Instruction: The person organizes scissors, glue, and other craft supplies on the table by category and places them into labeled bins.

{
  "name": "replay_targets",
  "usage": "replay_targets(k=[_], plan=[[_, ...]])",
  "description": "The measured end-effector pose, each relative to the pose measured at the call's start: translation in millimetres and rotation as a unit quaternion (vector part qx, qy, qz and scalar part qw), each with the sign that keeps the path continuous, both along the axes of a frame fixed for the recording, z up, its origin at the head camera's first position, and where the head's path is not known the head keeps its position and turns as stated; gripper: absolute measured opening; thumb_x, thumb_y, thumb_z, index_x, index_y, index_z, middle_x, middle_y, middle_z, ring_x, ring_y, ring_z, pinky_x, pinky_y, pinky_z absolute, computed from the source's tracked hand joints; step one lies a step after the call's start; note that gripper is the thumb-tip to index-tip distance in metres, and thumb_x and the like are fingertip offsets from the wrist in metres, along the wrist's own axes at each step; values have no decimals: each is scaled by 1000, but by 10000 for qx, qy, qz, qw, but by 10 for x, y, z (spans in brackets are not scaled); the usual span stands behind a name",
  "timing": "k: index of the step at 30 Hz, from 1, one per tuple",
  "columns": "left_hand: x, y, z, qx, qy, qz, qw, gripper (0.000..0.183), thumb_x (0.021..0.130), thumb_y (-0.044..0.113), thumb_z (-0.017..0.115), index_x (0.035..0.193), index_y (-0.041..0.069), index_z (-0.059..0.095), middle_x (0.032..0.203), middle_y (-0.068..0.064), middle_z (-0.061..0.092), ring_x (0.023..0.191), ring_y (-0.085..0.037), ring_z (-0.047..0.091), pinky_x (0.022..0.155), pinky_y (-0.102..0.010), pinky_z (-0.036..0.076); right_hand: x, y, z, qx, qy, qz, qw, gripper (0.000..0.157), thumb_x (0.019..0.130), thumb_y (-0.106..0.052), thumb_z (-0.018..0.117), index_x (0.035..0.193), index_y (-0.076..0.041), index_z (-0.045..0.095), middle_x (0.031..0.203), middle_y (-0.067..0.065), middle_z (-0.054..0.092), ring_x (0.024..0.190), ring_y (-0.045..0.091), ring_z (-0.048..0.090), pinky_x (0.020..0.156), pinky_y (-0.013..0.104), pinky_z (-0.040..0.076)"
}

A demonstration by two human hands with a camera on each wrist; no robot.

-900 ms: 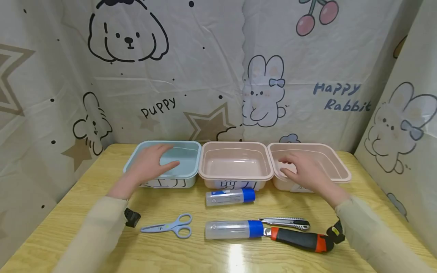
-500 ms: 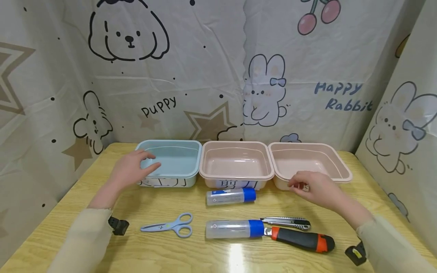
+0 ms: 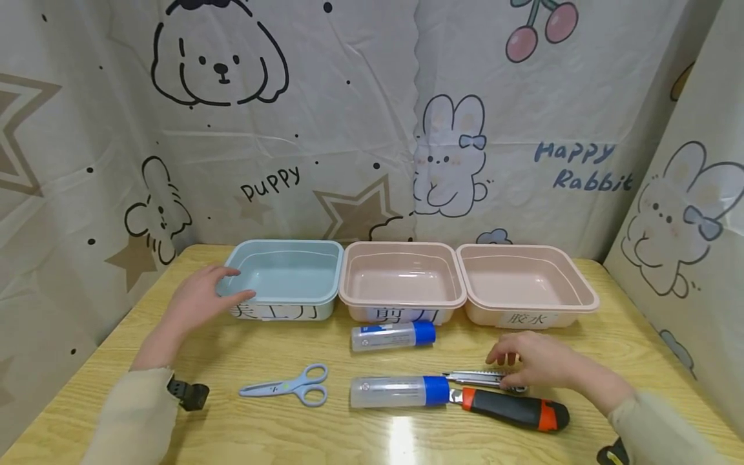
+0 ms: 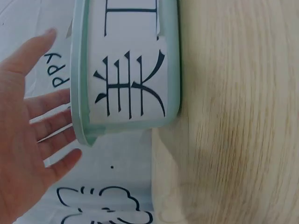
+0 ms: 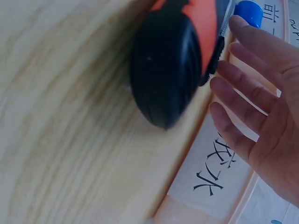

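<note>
My right hand [image 3: 540, 363] is over the slim silver utility knife [image 3: 473, 378], its fingers loosely bent with nothing held. Whether the fingertips touch that knife cannot be told. Just in front of it lies a black-and-orange utility knife [image 3: 506, 409], whose rounded handle end [image 5: 163, 70] looms large in the right wrist view. At the left end of the light blue bin [image 3: 337, 284], my left hand [image 3: 197, 298] is spread, fingers partly behind the rim [image 4: 80, 70] in the left wrist view. It grips nothing.
Two pink bins [image 3: 401, 302] [image 3: 531, 305] stand beside the blue one, labels facing front. Two clear glue bottles with blue caps [image 3: 424, 332] [image 3: 436, 390] lie mid-table. Blue scissors [image 3: 290, 385] lie at left. A printed curtain [image 3: 349, 129] hangs behind.
My right hand has come down from the right pink bin toward the knives. My left hand has drawn back leftward from over the blue bin to its left end.
</note>
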State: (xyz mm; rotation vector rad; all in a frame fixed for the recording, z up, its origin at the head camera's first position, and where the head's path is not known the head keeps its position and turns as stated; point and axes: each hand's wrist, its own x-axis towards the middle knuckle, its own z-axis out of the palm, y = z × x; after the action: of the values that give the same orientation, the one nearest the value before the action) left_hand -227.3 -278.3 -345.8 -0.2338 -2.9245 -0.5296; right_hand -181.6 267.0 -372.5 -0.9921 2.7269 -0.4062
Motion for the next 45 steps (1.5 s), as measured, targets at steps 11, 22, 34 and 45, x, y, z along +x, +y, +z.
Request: replay_targets(k=[11,22,34,45], plan=[[16,-68,-142,603,12,145,9981,89,74,59,63,130,-6,41,133,-28,34,120,-45,32,94,-61,29,-3,-32,-109,154,43,76,9998,25,70,-31,75,93,-27,66,84,-16,54,73,-1,48,63,23,42],[35,-72,-245,1175,-246,442,9918,98,75,56,65,138,-8,26,136,-32,25,122,-48,30,95,-63,27,-55,-8,-46,-9,524,248,9983,21,70,-18,73,90,-20,66,82,-13,54,69,1,47,59,21,41],[22,-85,-255,1662,-640,497,9828,103,76,53,65,142,-7,14,135,-35,26,120,-47,32,95,-62,29,-151,-248,238,-147,1172,413,9921,22,76,-16,71,98,-14,68,91,-7,65,79,5,56,71,30,50],[41,-104,-331,2179,-792,553,9712,102,78,50,65,146,2,5,142,-31,23,125,-47,29,96,-62,28,-353,-672,400,-208,1661,504,9846,26,78,-22,67,103,-14,69,91,-6,63,79,8,56,72,31,49]])
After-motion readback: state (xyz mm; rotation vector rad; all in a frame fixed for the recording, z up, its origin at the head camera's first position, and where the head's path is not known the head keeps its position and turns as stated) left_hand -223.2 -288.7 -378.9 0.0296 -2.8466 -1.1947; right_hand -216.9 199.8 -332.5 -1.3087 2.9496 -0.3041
